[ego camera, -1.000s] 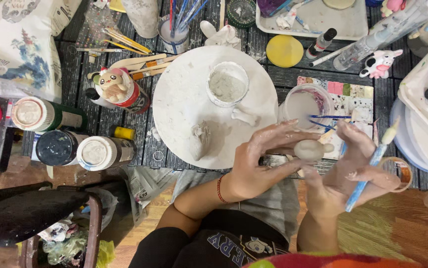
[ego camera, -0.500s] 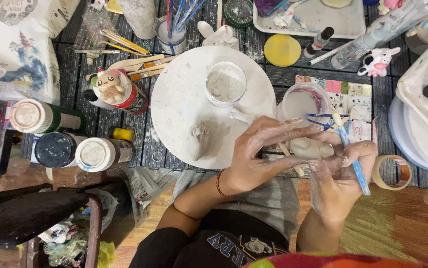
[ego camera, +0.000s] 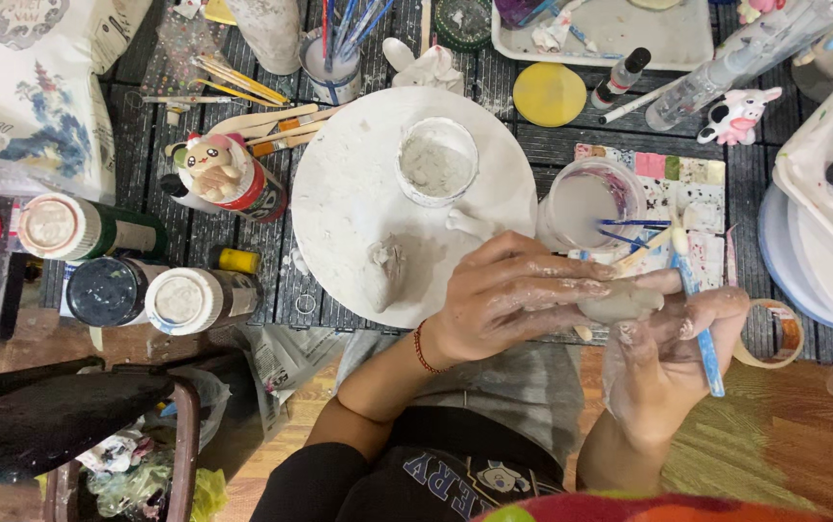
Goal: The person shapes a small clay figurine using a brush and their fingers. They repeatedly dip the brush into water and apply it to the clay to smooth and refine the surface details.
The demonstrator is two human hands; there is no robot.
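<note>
A small grey clay lump [ego camera: 617,304] is pinched between the fingertips of the left hand [ego camera: 513,300] and the palm of the right hand [ego camera: 672,353], its long axis lying across, from one hand to the other. A blue brush [ego camera: 699,324] is also gripped by the right hand. Just beyond the left hand, a white cup [ego camera: 438,161] of grey slip stands on the round board [ego camera: 339,193]; beyond the right, a clear cup [ego camera: 585,203] of cloudy water is seen.

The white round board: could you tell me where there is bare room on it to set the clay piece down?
The white round board is bare on its left half, between the small clay lump and the doll-topped can. Its right side is crowded by the slip cup and the left hand.
</note>
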